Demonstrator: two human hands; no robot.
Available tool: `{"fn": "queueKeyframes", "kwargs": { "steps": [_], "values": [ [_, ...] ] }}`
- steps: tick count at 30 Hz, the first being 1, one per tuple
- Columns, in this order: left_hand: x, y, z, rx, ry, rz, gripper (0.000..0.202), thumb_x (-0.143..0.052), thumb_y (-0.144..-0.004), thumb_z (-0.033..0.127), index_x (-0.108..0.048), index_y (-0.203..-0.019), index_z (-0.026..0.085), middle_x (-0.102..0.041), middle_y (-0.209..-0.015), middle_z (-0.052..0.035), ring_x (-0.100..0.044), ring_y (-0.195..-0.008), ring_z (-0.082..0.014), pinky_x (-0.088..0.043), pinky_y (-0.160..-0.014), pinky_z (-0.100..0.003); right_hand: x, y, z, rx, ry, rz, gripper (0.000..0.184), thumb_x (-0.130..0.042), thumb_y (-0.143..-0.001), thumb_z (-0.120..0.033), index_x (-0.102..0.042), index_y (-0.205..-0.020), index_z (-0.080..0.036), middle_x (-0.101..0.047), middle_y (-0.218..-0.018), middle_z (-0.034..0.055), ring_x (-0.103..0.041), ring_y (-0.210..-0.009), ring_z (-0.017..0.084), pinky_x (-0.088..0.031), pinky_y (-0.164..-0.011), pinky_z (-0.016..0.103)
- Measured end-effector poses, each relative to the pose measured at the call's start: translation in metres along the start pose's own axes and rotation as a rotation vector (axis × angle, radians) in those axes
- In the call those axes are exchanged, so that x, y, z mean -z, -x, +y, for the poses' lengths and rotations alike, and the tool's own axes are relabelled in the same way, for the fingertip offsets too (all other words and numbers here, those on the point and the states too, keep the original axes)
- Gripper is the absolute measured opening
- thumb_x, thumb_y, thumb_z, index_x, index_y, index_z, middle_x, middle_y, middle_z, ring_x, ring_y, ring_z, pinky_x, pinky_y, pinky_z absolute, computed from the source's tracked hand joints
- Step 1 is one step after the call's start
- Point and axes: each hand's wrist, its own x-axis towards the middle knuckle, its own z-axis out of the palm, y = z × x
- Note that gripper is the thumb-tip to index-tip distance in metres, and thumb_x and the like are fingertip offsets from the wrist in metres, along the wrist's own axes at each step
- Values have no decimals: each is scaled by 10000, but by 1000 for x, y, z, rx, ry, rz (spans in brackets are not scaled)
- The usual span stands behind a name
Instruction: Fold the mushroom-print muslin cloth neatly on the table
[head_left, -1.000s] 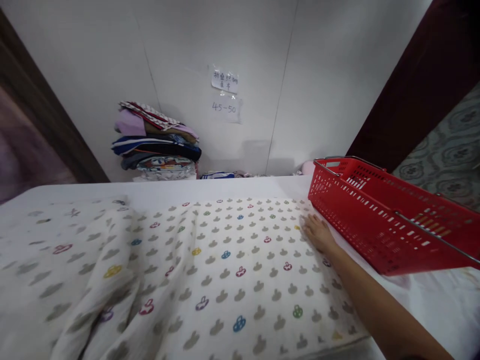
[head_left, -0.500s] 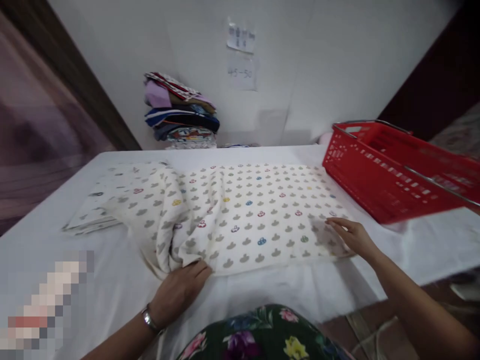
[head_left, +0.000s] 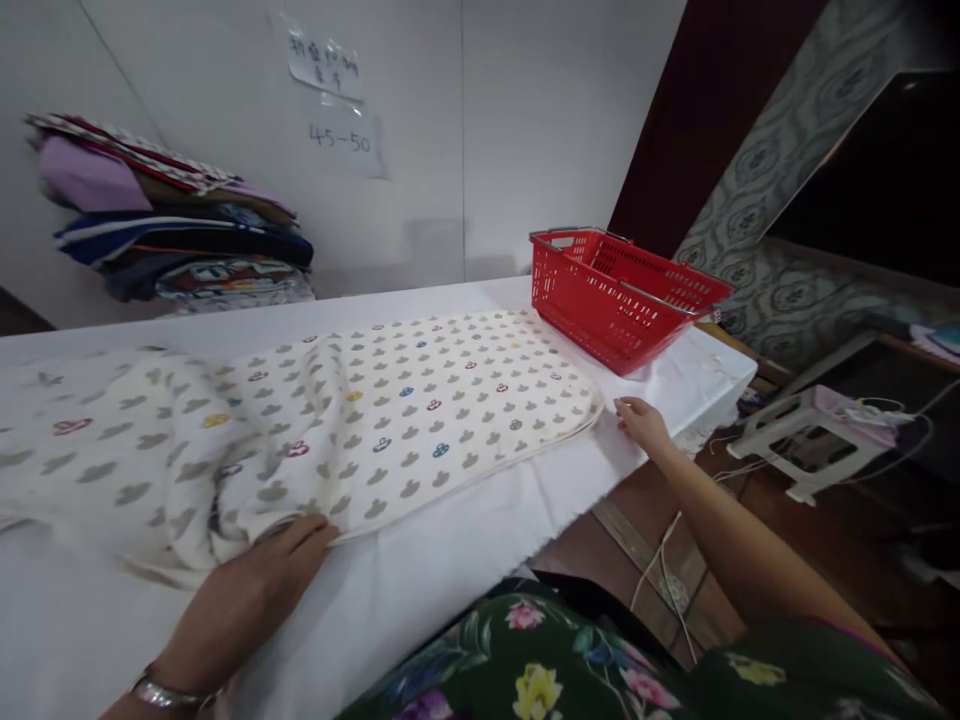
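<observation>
A cream cloth (head_left: 465, 400) printed with grey, red, blue and yellow mushroom-like shapes lies along the table. Its right part is spread smooth, while the left part is bunched in loose folds. At the near edge beside those folds, my left hand (head_left: 262, 575) is closed on the cloth, its thumb hidden. My right hand (head_left: 643, 425) is just beyond the cloth's right near corner, a small gap apart from it. Its fingers are slightly bent, with the thumb a little apart and nothing visible between them.
A red plastic basket (head_left: 607, 310) stands on the white-covered table (head_left: 480, 525) past the cloth's right end. Folded fabrics (head_left: 180, 225) are stacked at the back left. Paper notes (head_left: 341, 145) hang on the wall. A white stool (head_left: 817, 435) and cables (head_left: 664, 575) are on the floor at right.
The view has turned right, bringing the stool and the table's right end into sight. My right hand has moved from over the cloth to just off its corner. My left hand stays at the near edge.
</observation>
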Motion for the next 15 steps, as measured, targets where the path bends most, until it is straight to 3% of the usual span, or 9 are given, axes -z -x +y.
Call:
{"fn": "queueKeyframes", "kwargs": {
  "steps": [4, 9, 13, 15],
  "values": [
    [1, -2, 2, -22, -4, 24, 342, -309, -838, 237, -616, -919, 363, -641, -988, 41, -624, -885, -198, -560, -662, -353, -11, -11, -22, -124, -16, -132, 659, -538, -760, -553, -468, -1252, -120, -641, -643, 67, -570, -473, 153, -470, -466, 272],
    [0, 1, 4, 16, -20, 38, 324, -335, -851, 236, -600, -990, 359, -642, -991, 35, -616, -875, -196, -545, -642, -333, -12, -17, -34, -141, -15, -153, 588, -619, -730, -241, -442, -1281, -139, -571, -527, -1, -542, -438, 134, -471, -471, 251],
    [5, 0, 20, -28, -43, 26, 295, -379, -859, 196, -605, -1029, 278, -654, -966, -10, -601, -855, -179, -512, -658, -285, 0, -9, -27, -127, 3, -107, 539, -490, -771, -130, -410, -1304, -110, -517, -506, -24, -513, -422, 110, -470, -510, 246],
    [7, -2, 32, -64, -60, -19, 252, -407, -864, 166, -612, -998, 226, -653, -919, -31, -592, -834, -158, -492, -696, -265, 8, -11, -10, -111, 60, -127, 516, -471, -785, -158, -428, -1290, -60, -537, -506, 21, -500, -400, 131, -452, -503, 285]
  ]
}}
